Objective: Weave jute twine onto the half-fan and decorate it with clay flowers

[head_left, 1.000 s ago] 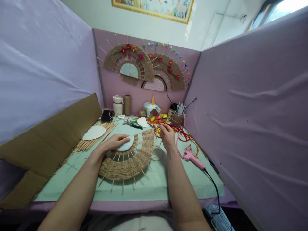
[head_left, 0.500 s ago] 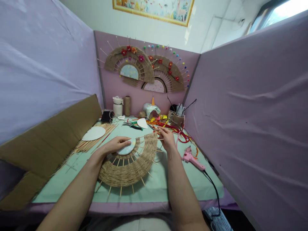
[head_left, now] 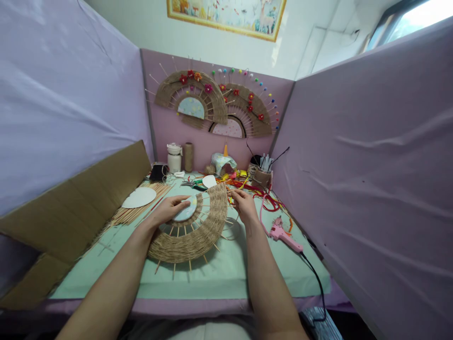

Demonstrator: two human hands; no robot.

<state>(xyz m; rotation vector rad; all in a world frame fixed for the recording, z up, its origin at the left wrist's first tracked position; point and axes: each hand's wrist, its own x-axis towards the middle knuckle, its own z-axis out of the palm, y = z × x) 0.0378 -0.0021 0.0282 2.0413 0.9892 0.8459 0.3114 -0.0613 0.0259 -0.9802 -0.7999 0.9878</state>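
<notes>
Twine fan point(head_left: 193, 248): over the bench point(head_left: 219, 281), long axis slanting from near left to far right.
Left hand point(head_left: 170, 208): clasping the blue hub point(head_left: 187, 213), thumb on top.
Right hand point(head_left: 245, 204): nearer the fan's far-right end, fingertips beside it; whether they pinch anything, I cannot tell.

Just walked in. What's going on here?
A person is handling a brown, half-round woven piece with thin wooden sticks above a pale green tabletop. The left hand grips its pale blue half-circle centre. The right hand is at its outer edge, near the topmost stick end; exactly what the fingertips pinch is too small to tell. A pink glue gun with a black cord lies to the right, out of both hands.
</notes>
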